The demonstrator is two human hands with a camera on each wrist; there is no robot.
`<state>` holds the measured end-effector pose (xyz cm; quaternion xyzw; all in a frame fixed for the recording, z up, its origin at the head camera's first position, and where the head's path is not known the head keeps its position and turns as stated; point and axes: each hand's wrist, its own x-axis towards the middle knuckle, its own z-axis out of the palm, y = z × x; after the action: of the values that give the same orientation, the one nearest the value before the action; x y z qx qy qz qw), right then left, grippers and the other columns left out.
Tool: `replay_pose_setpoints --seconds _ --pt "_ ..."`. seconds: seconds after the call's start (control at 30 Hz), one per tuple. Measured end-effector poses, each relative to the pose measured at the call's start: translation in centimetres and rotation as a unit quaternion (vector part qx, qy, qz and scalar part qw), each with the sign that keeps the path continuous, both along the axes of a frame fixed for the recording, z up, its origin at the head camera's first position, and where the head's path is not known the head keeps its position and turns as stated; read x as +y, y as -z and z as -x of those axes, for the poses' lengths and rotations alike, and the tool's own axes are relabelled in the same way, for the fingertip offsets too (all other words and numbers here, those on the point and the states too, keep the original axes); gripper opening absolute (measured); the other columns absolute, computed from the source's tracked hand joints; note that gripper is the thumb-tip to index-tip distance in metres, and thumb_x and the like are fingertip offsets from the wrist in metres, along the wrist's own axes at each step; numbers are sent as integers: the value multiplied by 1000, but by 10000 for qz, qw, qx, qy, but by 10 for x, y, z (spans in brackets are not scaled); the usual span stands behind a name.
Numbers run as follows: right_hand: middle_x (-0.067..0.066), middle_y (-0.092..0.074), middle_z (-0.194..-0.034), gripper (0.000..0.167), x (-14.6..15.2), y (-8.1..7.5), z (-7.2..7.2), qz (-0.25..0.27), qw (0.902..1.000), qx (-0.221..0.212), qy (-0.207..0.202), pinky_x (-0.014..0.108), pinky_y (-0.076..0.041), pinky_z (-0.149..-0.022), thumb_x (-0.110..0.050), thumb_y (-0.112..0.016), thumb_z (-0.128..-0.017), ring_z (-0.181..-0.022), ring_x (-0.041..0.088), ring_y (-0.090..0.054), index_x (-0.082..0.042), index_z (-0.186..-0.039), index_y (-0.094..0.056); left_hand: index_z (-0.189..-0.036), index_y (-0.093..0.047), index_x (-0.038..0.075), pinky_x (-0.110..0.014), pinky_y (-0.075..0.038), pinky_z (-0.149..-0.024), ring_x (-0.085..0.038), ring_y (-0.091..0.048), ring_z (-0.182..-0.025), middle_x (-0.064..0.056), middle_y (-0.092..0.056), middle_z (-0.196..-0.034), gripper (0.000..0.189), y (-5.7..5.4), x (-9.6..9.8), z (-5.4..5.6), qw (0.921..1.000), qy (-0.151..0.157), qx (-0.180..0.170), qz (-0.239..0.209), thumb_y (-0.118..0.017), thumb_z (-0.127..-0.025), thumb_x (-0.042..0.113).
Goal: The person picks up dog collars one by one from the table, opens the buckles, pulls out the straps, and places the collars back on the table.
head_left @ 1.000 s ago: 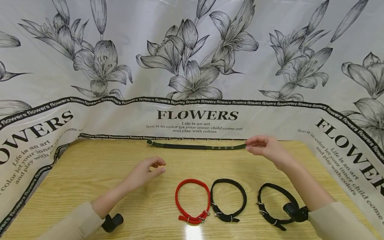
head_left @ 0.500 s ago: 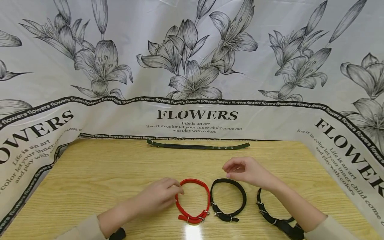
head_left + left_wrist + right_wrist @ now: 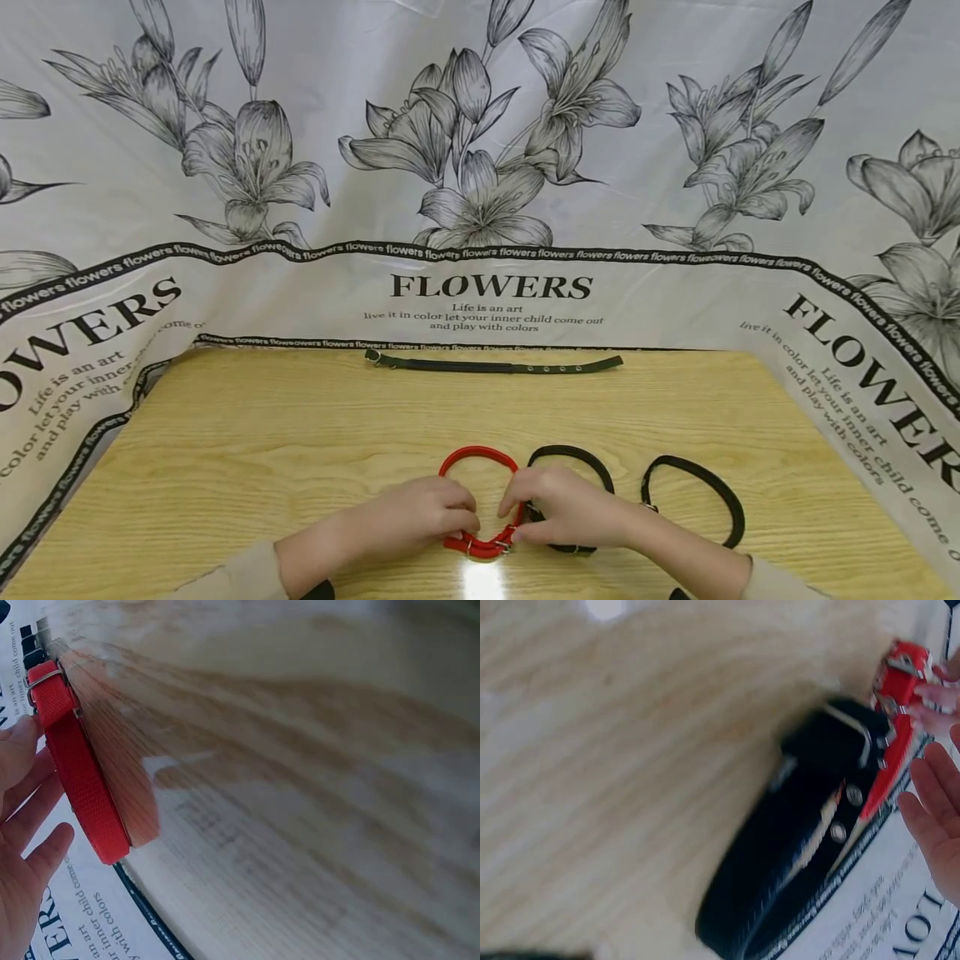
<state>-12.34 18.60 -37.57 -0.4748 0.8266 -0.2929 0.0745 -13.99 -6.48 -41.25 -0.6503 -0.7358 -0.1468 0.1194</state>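
Observation:
A red pet collar [image 3: 478,451], buckled into a loop, lies on the table between both hands. My left hand [image 3: 425,510] is over its left side, fingertips inside the loop near the strap end. In the left wrist view, the fingers [image 3: 34,787] are spread beside the red strap [image 3: 82,769]. My right hand [image 3: 561,503] reaches over a black collar [image 3: 573,452], with fingers bent loosely at the red collar's right side by the buckle. The right wrist view has this hand's fingers [image 3: 934,802] extended, beside the black collar's buckle [image 3: 847,731].
Another black looped collar [image 3: 731,500] lies to the right, partly under the right forearm. A dark green collar [image 3: 457,366] is stretched straight along the table's [image 3: 262,417] back edge. Behind hangs a white flower-printed cloth [image 3: 300,292].
My right hand has left the green collar's right end and come down and left to the red collar. My left hand has moved right and down to the red collar's left side.

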Motion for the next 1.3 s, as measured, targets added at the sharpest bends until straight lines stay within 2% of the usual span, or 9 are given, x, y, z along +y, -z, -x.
replay_pose_setpoints --seconds 0.23,0.4,0.53,0.73,0.83,1.0,1.3 --pt "-5 -65 -89 16 -11 14 -3 58 9991 -11 -410 11 -46 -68 -14 -74 -80 -79 1 -55 -10 -94 -69 -101 -67 17 -8 -40 -85 -4 -55 -89 8 -62 -93 14 2 2 1 9996 137 -76 222 -62 -89 12" --pt "-6 -64 -92 19 -16 18 -7 -120 9988 -94 -461 9 -46 -71 -14 -75 -79 -85 -3 -55 -10 -97 -70 -103 -66 17 -6 -39 -82 -2 -54 -87 9 -62 -92 15 3 1 2 9987 168 -348 330 -59 -91 12" --pt "-6 -64 -91 18 -19 19 -7 -251 9988 11 -422 7 -44 -69 -10 -74 -79 -81 -4 -55 -10 -97 -70 -104 -66 16 -5 -39 -82 -2 -54 -87 9 -62 -92 16 4 0 2 9983 174 -430 361 -58 -91 10" --pt "-9 -63 -88 16 -23 22 -7 -482 9986 43 -226 6 -43 -65 -8 -74 -78 -76 -6 -52 -12 -94 -71 -105 -66 15 -5 -39 -82 -2 -55 -87 8 -62 -92 17 5 -2 1 9986 223 -364 304 -60 -90 9" --pt "-10 -62 -87 15 -25 23 -8 -537 9984 45 -191 5 -42 -65 -9 -74 -79 -76 -7 -52 -13 -93 -71 -103 -66 16 -5 -38 -81 -2 -54 -84 9 -61 -89 17 4 -3 2 9992 257 -190 256 -61 -89 8" --pt "-9 -62 -86 13 -26 22 -7 -416 9988 100 -256 4 -42 -64 -7 -72 -80 -75 -7 -52 -12 -92 -70 -101 -65 16 -6 -38 -81 -2 -52 -81 10 -59 -87 18 -1 -5 3 9994 298 55 176 -63 -87 6" --pt "-9 -61 -83 13 -23 12 -4 -159 9991 306 -251 5 -41 -65 -5 -70 -78 -72 -3 -49 -12 -89 -69 -105 -65 15 -6 -38 -81 -3 -52 -83 8 -59 -90 16 -12 -10 6 9994 333 80 -53 -59 -91 8"
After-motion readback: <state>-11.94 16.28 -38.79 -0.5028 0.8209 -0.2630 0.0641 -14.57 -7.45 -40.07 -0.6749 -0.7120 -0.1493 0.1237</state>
